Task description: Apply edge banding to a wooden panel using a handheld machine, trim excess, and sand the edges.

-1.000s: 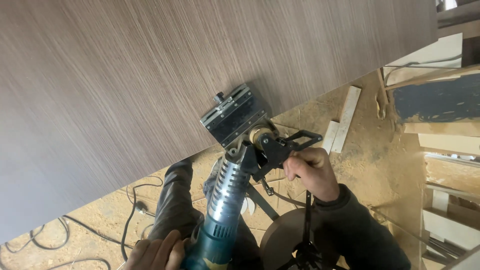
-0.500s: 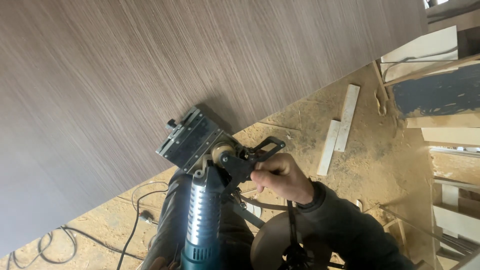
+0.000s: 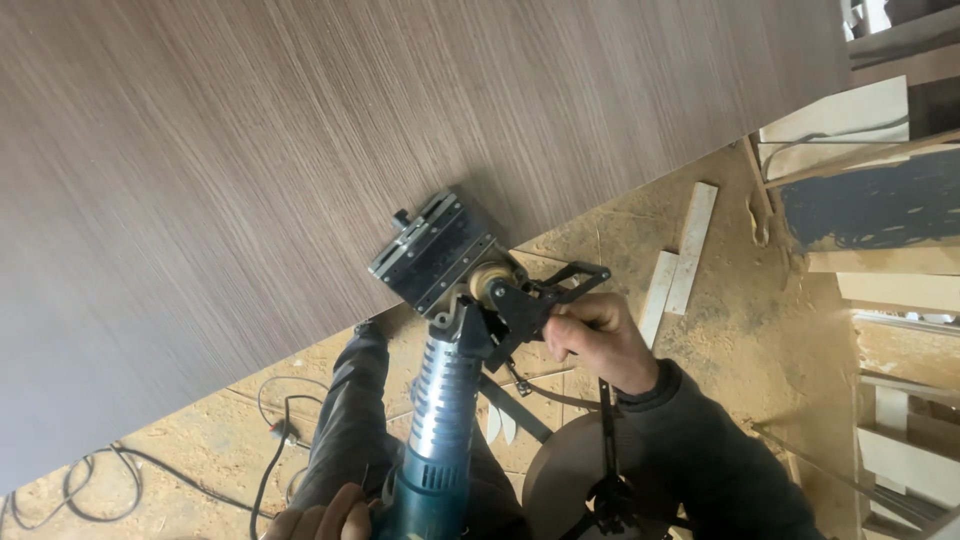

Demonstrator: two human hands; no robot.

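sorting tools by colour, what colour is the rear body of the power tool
Teal-blue rear body, behind a silver ribbed barrel; head view.

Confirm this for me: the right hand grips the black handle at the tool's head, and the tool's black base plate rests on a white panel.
Wrong on one point: the panel is brown wood grain, not white. The head view shows it. The right hand does grip the black handle, and the black base plate rests on the panel.

Floor is covered in sawdust, pretty much everywhere you look. Two pale wood offcuts lie side by side on it, touching along their edges. Black cables snake around in loops down in the left corner. Off to the right there's a stack of light boards and panels, with something dark tucked between them.
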